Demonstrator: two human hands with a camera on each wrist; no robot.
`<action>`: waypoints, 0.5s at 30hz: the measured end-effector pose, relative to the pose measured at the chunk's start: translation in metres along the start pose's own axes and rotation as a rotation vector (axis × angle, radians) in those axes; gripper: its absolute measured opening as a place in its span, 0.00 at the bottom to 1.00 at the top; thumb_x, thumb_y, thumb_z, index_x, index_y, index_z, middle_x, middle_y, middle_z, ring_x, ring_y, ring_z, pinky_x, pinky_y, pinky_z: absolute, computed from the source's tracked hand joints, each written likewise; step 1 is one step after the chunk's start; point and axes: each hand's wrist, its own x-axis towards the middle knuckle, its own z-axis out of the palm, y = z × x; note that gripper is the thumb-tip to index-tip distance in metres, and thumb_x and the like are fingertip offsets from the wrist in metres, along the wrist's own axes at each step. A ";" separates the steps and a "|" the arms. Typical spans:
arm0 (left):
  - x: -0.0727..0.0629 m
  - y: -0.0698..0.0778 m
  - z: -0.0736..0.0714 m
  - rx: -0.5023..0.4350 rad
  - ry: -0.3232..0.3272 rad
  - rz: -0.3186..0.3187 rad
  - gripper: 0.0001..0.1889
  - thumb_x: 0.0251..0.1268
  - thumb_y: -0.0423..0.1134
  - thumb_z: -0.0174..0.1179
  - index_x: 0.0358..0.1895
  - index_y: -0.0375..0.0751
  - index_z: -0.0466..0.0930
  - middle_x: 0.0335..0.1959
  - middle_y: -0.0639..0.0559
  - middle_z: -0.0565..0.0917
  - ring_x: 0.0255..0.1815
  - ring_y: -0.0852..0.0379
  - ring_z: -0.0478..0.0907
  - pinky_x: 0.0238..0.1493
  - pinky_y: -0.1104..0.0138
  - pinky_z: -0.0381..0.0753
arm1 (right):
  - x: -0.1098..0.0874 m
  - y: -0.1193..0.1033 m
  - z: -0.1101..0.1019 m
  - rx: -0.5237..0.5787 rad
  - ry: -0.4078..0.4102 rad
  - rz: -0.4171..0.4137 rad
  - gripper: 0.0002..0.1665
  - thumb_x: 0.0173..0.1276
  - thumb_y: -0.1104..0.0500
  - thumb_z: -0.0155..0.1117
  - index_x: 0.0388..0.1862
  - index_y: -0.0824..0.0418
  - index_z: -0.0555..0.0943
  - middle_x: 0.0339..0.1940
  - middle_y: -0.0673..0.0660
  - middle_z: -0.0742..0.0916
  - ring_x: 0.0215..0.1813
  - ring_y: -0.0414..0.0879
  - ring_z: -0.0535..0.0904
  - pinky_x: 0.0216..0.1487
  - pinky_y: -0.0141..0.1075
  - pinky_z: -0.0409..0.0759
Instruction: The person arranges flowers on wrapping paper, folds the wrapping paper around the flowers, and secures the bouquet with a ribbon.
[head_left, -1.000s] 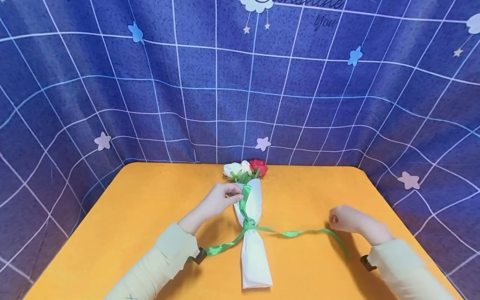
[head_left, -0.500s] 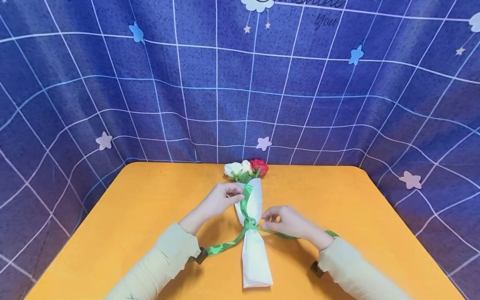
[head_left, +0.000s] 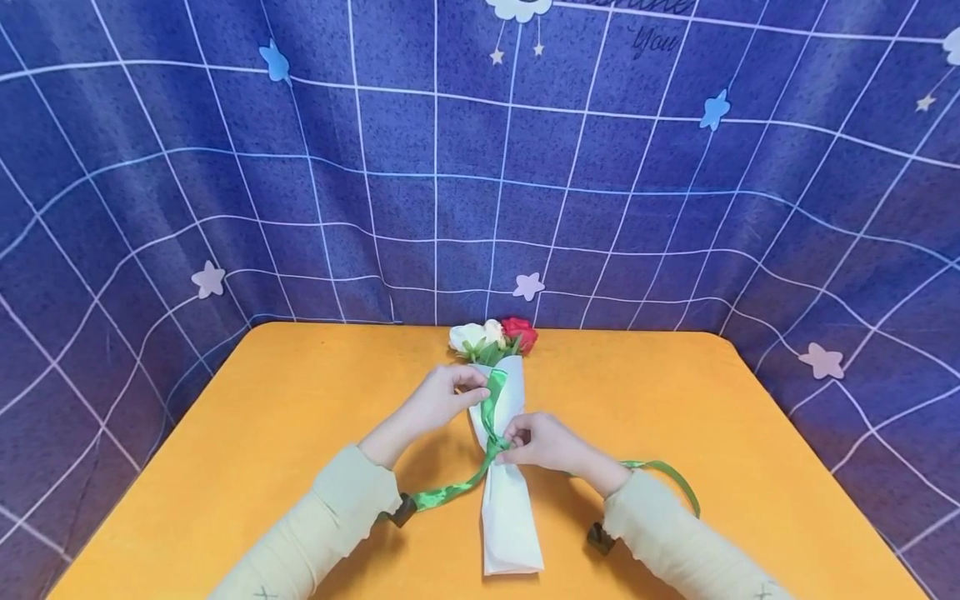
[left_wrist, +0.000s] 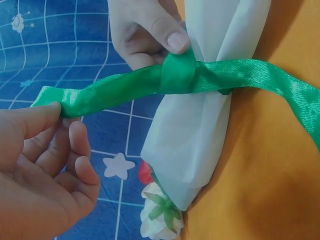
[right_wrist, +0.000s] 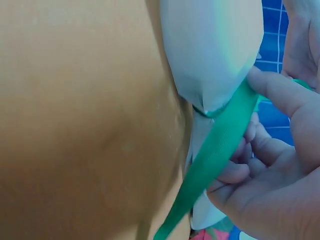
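A bouquet in white wrapping paper [head_left: 513,529] lies on the table, with white flowers [head_left: 468,337] and a red rose [head_left: 519,333] at its far end. Around its narrow middle goes a green satin ribbon [left_wrist: 125,87]. My left hand [head_left: 444,400] pinches one ribbon end over the upper wrap, thumb against fingertips. At the crossing of the ribbon, my right hand [head_left: 551,442] pinches it between thumb and fingers. In the right wrist view, the ribbon's loose length [right_wrist: 215,145] passes under the right thumb. The right hand covers part of the knot in the head view.
The orange tabletop [head_left: 315,375] extends to both sides of the bouquet. A blue curtain [head_left: 465,208] with a white grid and stars hangs behind it. One ribbon tail runs toward the left wrist's dark camera [head_left: 403,510]; another curves beyond the right forearm.
My right hand has come in leftward from the table's right side to the ribbon's crossing and now pinches it. My left hand has stayed in place, holding the ribbon end.
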 end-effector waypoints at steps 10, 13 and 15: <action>0.000 -0.003 0.001 0.005 0.006 0.022 0.05 0.64 0.35 0.59 0.38 0.39 0.83 0.35 0.51 0.84 0.40 0.58 0.77 0.44 0.65 0.77 | 0.002 0.002 0.010 0.184 0.074 0.055 0.09 0.52 0.63 0.74 0.28 0.62 0.80 0.24 0.49 0.79 0.26 0.38 0.70 0.29 0.28 0.70; -0.001 -0.004 0.000 0.005 0.004 0.020 0.05 0.64 0.35 0.59 0.38 0.40 0.83 0.36 0.51 0.84 0.40 0.57 0.77 0.44 0.65 0.77 | 0.001 0.002 0.012 0.267 0.079 0.116 0.09 0.52 0.66 0.73 0.30 0.65 0.80 0.25 0.50 0.80 0.27 0.38 0.70 0.31 0.28 0.70; -0.001 -0.005 0.000 0.005 0.003 0.020 0.05 0.64 0.35 0.59 0.38 0.40 0.83 0.36 0.51 0.84 0.41 0.57 0.77 0.45 0.65 0.77 | 0.000 -0.001 0.012 0.298 0.079 0.142 0.09 0.52 0.68 0.72 0.32 0.67 0.81 0.27 0.52 0.80 0.29 0.39 0.71 0.33 0.29 0.70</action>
